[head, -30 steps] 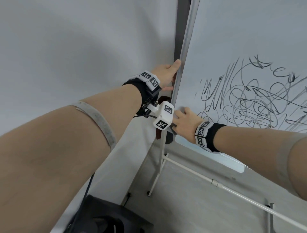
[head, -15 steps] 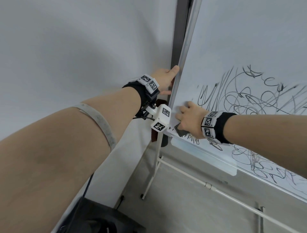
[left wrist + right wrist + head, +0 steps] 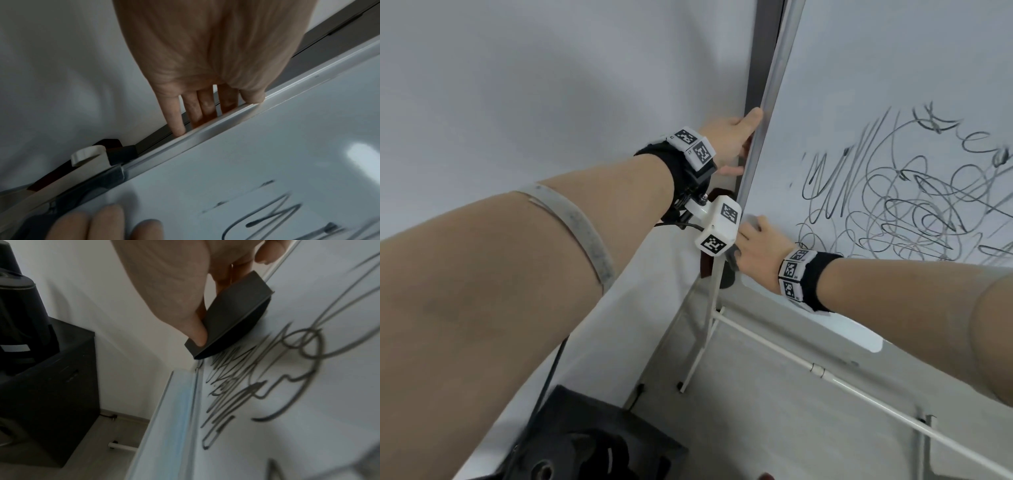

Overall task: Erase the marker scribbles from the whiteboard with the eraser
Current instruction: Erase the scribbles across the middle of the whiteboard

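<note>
An office or meeting room: a standing whiteboard (image 3: 893, 85), plain wall (image 3: 551, 85), black cabinet (image 3: 51, 394).

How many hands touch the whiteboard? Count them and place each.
2. The left hand grips the whiteboard by its left frame edge; the right hand presses the eraser to the surface near the lower left corner.

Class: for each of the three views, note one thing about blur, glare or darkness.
Head view: evenly lit, scribbles slightly smeared. Left wrist view: dim, a glare patch on the whiteboard, left hand soft. Right wrist view: eraser fairly sharp, nearer scribbles streaked by blur.
</note>
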{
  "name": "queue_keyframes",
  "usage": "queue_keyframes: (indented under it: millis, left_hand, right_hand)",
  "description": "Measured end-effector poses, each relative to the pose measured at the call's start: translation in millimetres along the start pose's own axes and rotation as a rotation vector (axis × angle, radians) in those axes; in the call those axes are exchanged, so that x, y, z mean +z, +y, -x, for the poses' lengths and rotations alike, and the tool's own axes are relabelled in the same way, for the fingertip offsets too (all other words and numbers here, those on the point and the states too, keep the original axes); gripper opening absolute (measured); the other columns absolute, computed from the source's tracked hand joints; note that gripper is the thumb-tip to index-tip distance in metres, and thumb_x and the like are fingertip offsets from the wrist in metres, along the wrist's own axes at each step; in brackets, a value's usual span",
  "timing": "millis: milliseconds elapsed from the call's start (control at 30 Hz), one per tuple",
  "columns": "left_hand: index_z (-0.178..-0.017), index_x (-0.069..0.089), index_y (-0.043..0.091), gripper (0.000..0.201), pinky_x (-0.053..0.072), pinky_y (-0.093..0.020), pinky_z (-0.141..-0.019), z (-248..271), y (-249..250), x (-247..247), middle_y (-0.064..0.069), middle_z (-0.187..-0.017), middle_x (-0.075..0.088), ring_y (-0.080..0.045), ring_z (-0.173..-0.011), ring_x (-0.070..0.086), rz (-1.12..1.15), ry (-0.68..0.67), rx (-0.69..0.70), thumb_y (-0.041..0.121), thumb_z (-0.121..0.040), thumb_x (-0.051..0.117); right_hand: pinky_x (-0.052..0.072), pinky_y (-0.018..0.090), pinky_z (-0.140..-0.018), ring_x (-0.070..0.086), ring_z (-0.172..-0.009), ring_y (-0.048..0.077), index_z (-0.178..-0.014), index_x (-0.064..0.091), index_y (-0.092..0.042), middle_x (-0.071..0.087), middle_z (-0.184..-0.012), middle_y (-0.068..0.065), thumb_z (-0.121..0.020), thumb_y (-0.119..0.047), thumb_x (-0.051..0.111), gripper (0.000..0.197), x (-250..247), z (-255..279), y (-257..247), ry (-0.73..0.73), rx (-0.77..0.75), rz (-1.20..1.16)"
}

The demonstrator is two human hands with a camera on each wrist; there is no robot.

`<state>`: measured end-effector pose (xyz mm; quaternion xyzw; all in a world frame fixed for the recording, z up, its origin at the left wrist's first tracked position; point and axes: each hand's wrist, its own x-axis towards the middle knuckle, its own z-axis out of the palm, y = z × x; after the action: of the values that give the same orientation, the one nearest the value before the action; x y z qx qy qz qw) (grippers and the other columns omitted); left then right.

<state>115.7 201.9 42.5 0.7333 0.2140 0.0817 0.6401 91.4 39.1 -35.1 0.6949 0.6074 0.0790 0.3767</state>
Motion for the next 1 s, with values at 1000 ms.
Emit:
queue_keyframes:
  millis: [1000]
  left_hand:
    - [-0.119, 0.062, 0.004, 0.057, 0.061, -0.04, -0.083, 12, 0, 2, -0.018, -0.124, 0.063, -0.026, -0.112, 0.063, -0.029, 0.032, -0.006, 0.054, -0.097, 0.047]
  right_hand:
    - [0.031, 0.038, -0.096, 0.033, -0.128, 0.025, -0.125, 0.059, -0.021, 0.044, -0.138, 0.001, -0.096, -0.026, 0.053, 0.03, -18, 9, 16, -0.081, -0.132, 0.055]
